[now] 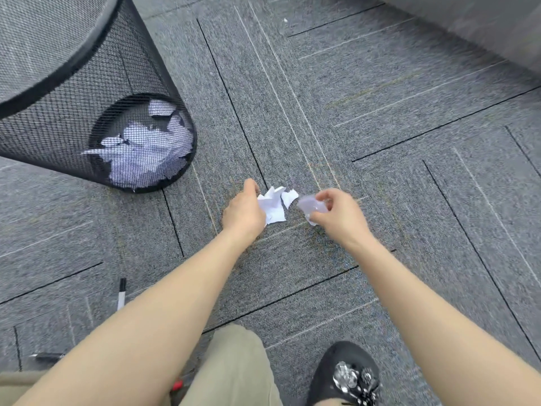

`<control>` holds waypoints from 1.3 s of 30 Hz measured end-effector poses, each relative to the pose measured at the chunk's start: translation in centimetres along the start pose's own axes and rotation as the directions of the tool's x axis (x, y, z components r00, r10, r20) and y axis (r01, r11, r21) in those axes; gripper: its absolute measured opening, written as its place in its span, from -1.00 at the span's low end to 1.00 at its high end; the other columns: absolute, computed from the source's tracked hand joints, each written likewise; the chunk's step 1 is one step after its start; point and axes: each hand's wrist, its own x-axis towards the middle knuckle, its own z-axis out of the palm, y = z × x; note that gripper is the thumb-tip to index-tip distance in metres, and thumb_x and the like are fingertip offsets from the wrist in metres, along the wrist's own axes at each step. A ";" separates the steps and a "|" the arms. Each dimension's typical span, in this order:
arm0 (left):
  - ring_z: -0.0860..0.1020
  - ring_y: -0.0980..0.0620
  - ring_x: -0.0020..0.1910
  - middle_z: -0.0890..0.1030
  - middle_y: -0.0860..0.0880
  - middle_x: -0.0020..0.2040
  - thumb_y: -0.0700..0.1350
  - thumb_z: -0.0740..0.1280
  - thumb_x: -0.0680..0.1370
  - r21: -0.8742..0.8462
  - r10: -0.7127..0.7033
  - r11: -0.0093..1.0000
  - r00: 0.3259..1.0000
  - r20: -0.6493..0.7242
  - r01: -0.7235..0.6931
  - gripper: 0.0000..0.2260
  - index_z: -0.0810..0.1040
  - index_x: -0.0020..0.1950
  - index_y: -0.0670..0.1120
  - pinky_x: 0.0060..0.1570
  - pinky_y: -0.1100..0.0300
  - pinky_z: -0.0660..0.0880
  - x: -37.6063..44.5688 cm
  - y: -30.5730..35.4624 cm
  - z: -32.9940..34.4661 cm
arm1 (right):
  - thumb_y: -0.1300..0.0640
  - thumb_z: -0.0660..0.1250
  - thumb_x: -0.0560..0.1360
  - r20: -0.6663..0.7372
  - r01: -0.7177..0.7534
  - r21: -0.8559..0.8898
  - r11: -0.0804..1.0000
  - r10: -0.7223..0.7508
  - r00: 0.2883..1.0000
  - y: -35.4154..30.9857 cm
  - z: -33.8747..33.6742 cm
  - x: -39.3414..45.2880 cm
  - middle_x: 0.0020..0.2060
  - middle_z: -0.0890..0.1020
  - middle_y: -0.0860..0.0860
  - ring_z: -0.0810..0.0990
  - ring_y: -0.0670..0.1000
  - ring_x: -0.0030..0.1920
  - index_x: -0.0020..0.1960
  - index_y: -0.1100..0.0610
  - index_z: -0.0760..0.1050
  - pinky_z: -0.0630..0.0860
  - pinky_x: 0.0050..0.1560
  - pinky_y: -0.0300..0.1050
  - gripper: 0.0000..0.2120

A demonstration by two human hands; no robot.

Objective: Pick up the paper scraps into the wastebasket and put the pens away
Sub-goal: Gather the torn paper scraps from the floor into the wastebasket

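Observation:
White paper scraps (273,206) lie on the grey carpet in the middle of the view. My left hand (244,210) curls round their left side and grips them. My right hand (336,212) pinches a crumpled scrap (311,207) just right of the pile. One small scrap (289,197) lies loose between the hands. The black mesh wastebasket (73,92) stands at the upper left, with several white scraps (146,150) showing through its mesh. A white pen with a black cap (121,294) lies on the carpet at the lower left. Another dark pen (48,357) lies further left, partly hidden by my left arm.
A grey panel or furniture edge (468,22) crosses the upper right corner. My black shoe with a silver ornament (348,376) and my khaki trouser knee (231,367) sit at the bottom. A small red object (177,385) peeks out beside the knee.

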 end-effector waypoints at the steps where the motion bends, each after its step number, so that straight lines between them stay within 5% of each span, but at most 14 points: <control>1: 0.53 -0.16 -0.10 0.55 -0.14 -0.01 -0.38 0.16 0.47 -0.015 -0.010 1.000 1.000 0.015 0.010 -0.65 0.31 0.20 -0.10 -0.15 0.02 0.44 0.1 0.0 0.0 | 0.15 0.41 0.42 -0.004 0.001 -0.051 0.999 -0.001 1.000 0.5 0.4 -0.6 -0.22 0.54 -0.13 0.57 -0.05 -0.22 0.09 0.06 0.47 0.56 -0.14 -0.03 -0.74; 4: 0.51 -0.17 -0.01 0.52 -0.16 0.09 -0.37 0.15 0.47 0.006 -0.004 1.000 1.000 0.023 0.003 -0.67 0.40 0.19 -0.13 -0.10 0.02 0.43 0.2 0.4 -0.2 | 0.13 0.41 0.43 -0.071 0.034 -0.130 0.991 -0.043 0.997 1.6 1.4 -1.4 -0.26 0.52 -0.15 0.54 -0.01 -0.15 0.09 0.04 0.49 0.48 0.11 0.12 -0.75; 8: 0.46 -0.19 0.04 0.43 -0.17 0.12 -0.36 0.17 0.48 0.094 0.098 0.991 0.995 0.001 -0.098 -0.77 0.48 0.08 -0.20 0.03 -0.03 0.44 -0.2 0.5 -0.1 | 0.09 0.39 0.46 -0.124 0.124 -0.168 0.978 -0.146 0.982 2.0 1.7 -1.6 -0.13 0.52 -0.05 0.52 0.02 -0.10 -0.22 0.08 0.50 0.36 0.22 -0.01 -0.88; 11: 0.39 -0.10 -0.07 0.38 -0.09 0.02 -0.32 0.17 0.50 0.138 0.159 0.978 0.987 -0.002 -0.157 -0.82 0.45 0.06 -0.18 -0.06 0.05 0.36 -0.6 0.3 -0.3 | 0.04 0.36 0.47 -0.114 0.173 -0.217 0.961 -0.201 0.973 2.2 1.9 -1.7 -0.07 0.50 -0.07 0.50 -0.03 -0.09 -0.18 0.06 0.55 0.20 0.13 -0.14 -0.89; 17: 0.40 -0.11 -0.21 0.42 -0.07 -0.21 -0.28 0.16 0.52 0.150 0.154 0.975 0.986 0.070 -0.163 -0.91 0.37 -0.02 -0.14 -0.26 0.11 0.28 -1.1 -0.7 -0.9 | 0.13 0.31 0.52 -0.144 0.262 -0.398 0.879 -0.342 0.928 2.5 2.2 -2.2 -0.12 0.63 -0.09 0.56 -0.04 -0.14 -0.09 0.03 0.57 0.20 -0.01 -0.15 -0.93; 22: 0.28 -0.02 -0.41 0.33 -0.01 -0.34 -0.30 0.16 0.49 0.005 0.067 0.998 0.992 0.105 -0.068 -0.85 0.27 -0.22 -0.11 -0.44 0.15 0.15 -0.9 -1.4 -1.2 | 0.11 0.29 0.52 -0.132 0.200 -0.399 0.895 -0.272 0.953 2.0 1.8 -1.9 -0.25 0.57 -0.10 0.49 0.02 -0.21 -0.15 0.03 0.42 0.26 -0.02 -0.08 -0.92; 25: 0.33 -0.05 -0.35 0.39 -0.04 -0.31 -0.29 0.17 0.48 0.003 0.044 0.999 0.993 0.110 -0.045 -0.91 0.38 -0.19 -0.14 -0.41 0.16 0.18 -0.9 -2.1 -1.5 | 0.13 0.29 0.50 -0.092 0.165 -0.403 0.900 -0.220 0.971 1.9 1.4 -1.7 -0.37 0.50 -0.09 0.44 0.02 -0.30 -0.26 0.04 0.35 0.19 -0.10 -0.08 -0.81; 27: 0.32 -0.02 -0.40 0.38 -0.03 -0.35 -0.28 0.18 0.49 0.042 0.053 0.997 0.990 0.131 -0.059 -0.92 0.41 -0.17 -0.15 -0.41 0.16 0.18 -1.0 -2.5 -1.7 | 0.12 0.33 0.48 -0.098 0.123 -0.260 0.958 -0.153 0.983 2.0 0.6 -2.0 -0.44 0.46 -0.12 0.42 -0.05 -0.37 -0.35 0.03 0.35 0.26 -0.10 -0.09 -0.74; 29: 0.27 0.02 -0.45 0.34 -0.01 -0.39 -0.28 0.19 0.50 0.077 0.062 0.994 0.985 0.158 -0.075 -0.84 0.36 -0.27 -0.12 -0.43 0.18 0.16 -1.1 -2.8 -2.0 | 0.13 0.39 0.45 -0.175 0.018 0.155 0.988 0.010 0.985 2.4 -1.0 -2.4 -0.32 0.57 -0.09 0.49 -0.07 -0.29 -0.23 0.07 0.53 0.39 -0.09 -0.10 -0.91; 32: 0.27 0.02 -0.44 0.30 0.00 -0.41 -0.26 0.22 0.51 0.084 0.063 0.993 0.983 0.173 -0.078 -0.69 0.24 -0.38 -0.03 -0.45 0.19 0.13 -1.2 -3.1 -2.3 | 0.14 0.42 0.43 -0.176 -0.124 0.544 0.830 0.258 0.950 3.5 -2.9 -3.1 -0.21 0.59 0.02 0.48 -0.05 -0.23 0.05 0.22 0.57 0.47 -0.17 -0.11 -0.77; 39: 0.36 0.01 -0.42 0.38 0.01 -0.40 -0.30 0.20 0.50 0.083 0.050 0.994 0.984 0.171 -0.065 -0.76 0.33 -0.32 -0.05 -0.46 0.20 0.19 -2.2 -3.7 -1.9 | 0.19 0.43 0.41 -0.168 -0.077 0.238 0.968 0.119 0.978 4.0 -1.2 -3.0 -0.34 0.55 -0.04 0.45 -0.06 -0.38 -0.11 0.18 0.52 0.31 -0.38 -0.20 -0.89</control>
